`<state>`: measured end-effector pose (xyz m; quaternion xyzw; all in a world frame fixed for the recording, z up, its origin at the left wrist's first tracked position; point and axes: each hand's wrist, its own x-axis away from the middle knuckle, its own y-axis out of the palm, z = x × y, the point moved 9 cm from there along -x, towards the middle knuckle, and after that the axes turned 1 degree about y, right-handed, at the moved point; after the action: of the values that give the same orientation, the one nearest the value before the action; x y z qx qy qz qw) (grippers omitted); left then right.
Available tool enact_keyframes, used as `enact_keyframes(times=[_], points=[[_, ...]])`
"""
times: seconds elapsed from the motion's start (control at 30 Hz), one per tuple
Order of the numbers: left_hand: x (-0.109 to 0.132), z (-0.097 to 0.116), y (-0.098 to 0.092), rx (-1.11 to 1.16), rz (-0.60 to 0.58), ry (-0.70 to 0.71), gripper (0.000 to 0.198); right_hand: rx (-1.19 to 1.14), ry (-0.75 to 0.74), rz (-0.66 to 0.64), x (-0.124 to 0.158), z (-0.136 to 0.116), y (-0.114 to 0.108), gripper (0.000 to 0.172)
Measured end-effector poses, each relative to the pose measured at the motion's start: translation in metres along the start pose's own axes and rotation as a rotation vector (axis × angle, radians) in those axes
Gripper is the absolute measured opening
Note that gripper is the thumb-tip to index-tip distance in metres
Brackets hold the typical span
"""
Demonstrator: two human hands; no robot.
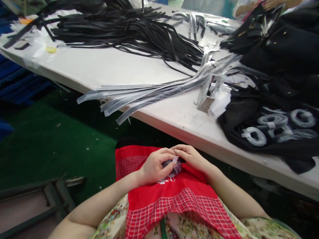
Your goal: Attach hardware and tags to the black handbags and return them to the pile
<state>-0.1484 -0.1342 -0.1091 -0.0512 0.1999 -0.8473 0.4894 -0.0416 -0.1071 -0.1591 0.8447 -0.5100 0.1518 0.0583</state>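
Over my lap, my left hand [157,166] curls around a coiled strap [177,168] in clear plastic film, thumb and fingers on its near and far sides. A small piece of white tape [175,159] sticks up from the coil by the left fingertips. My right hand [191,155] is closed at the coil's far right edge, its fingertips meeting those of the left; part of the coil is hidden under both hands. Beneath them lies a red apron [174,192] with a checked border.
Plastic-wrapped straps [149,96] overhang the white table's [82,71] near edge. Black straps [129,33] are heaped behind. A tape dispenser [206,96] stands near several coiled straps [256,136] on black fabric. Black bags [286,43] and another person's hands [271,4] are at the upper right.
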Motion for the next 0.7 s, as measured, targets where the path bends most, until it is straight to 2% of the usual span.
enact_keyframes(times=[0.1, 0.17, 0.27, 0.37, 0.47, 0.57, 0.7], points=[[0.002, -0.002, -0.001, -0.044, 0.011, -0.011, 0.021, -0.043, 0.045, -0.085, -0.005, 0.004, 0.014, 0.033], [0.002, -0.005, -0.005, -0.066, 0.049, -0.041, 0.021, -0.061, 0.045, -0.003, -0.007, 0.007, 0.013, 0.03], [0.001, -0.015, -0.013, -0.048, 0.127, -0.142, 0.021, 0.076, -0.082, 0.191, -0.006, 0.001, 0.004, 0.023], [0.0, -0.029, -0.015, 0.021, 0.166, -0.241, 0.02, 0.202, -0.184, 0.266, -0.002, -0.007, 0.002, 0.023], [0.001, -0.041, -0.015, 0.081, 0.205, -0.316, 0.016, 0.27, -0.189, 0.219, -0.001, -0.013, 0.004, 0.029], [0.003, -0.048, -0.017, 0.108, 0.258, -0.366, 0.01, 0.307, -0.195, 0.094, 0.0, -0.022, 0.007, 0.037], [0.001, -0.046, -0.02, 0.089, 0.272, -0.358, 0.023, 0.329, -0.157, 0.021, -0.002, -0.029, 0.005, 0.027]])
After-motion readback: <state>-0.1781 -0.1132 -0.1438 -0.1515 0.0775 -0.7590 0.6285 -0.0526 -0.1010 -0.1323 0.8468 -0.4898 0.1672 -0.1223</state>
